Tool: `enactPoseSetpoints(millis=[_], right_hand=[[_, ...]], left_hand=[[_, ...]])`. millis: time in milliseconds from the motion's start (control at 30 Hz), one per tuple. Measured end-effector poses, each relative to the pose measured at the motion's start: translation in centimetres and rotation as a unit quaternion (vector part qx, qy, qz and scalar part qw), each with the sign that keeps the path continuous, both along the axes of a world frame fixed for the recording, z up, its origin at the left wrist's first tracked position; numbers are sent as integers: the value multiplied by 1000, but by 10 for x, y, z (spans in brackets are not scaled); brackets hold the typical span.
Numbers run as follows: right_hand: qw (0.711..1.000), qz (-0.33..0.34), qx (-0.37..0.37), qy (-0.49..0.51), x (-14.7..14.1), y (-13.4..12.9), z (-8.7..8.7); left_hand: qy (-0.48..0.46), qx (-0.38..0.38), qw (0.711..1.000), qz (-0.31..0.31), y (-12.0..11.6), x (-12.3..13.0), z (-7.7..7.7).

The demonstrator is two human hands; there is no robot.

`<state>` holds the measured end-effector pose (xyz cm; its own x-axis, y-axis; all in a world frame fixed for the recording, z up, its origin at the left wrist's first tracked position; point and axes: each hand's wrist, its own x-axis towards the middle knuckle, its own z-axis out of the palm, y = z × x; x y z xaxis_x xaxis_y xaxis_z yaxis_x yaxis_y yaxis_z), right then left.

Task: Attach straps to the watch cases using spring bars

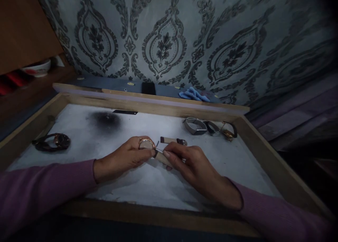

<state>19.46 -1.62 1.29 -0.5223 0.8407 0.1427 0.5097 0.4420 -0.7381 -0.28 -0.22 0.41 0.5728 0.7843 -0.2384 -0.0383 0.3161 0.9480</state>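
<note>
My left hand (129, 155) is closed on a round watch case (146, 144) with a rose-gold rim, near the middle of the tray. My right hand (194, 164) pinches a thin metal tool (159, 150), whose tip meets the right edge of the case. A beige strap (163, 158) extends from the case beneath the fingers of my right hand. Just behind that hand lies a separate strap piece (170, 140), beige with dark ends and a buckle. How the tool's tip sits against the case is too small to tell.
Raised wooden edges (158, 106) surround the white surface. A dark watch (56, 142) lies at left, a flat black strip (125, 112) at the back. Several watches or bands, including a grey one (195, 125), lie back right. A blue cloth (193, 94) rests beyond the rim.
</note>
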Motion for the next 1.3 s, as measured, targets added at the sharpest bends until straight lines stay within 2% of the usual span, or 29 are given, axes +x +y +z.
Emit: enactPoseSetpoints(millis=[233,1300], right_hand=[[999,4,-38,15,0,1,-2],[994,6,-96,54,-1,1,-3]], left_hand=[[13,7,1000,-7,1,-2,-1],[25,4,1000,-12,0,-1,1]])
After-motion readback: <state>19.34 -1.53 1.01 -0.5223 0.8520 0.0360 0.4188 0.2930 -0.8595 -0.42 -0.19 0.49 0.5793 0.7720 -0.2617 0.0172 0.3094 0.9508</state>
